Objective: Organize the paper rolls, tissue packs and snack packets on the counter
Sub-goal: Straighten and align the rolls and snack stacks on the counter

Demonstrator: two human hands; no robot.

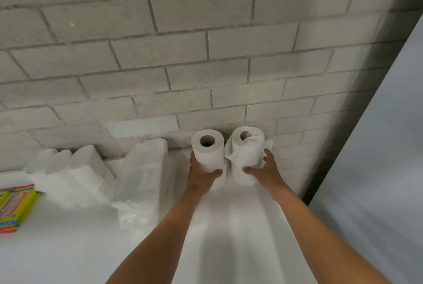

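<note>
Meanwhile, both hands, left [201, 172] and right [266, 169], each grip an upright white paper roll [207, 153] [246, 151] against the grey brick wall [206, 54], while plastic-wrapped white tissue packs [142, 176] and yellow snack packets [13, 206] seemingly await sorting on the white desk [229, 226].

head view | high, close | faces forward-down at counter [229, 226] and wall [183, 54]

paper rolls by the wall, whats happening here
A person is tidying a white counter against a block wall. The left hand grips one upright paper roll, and the right hand holds a second upright roll beside it, its loose sheet hanging ragged. Both stand close to the wall. Left of them lie plastic-wrapped tissue packs, and colourful snack packets sit at the far left edge.
</note>
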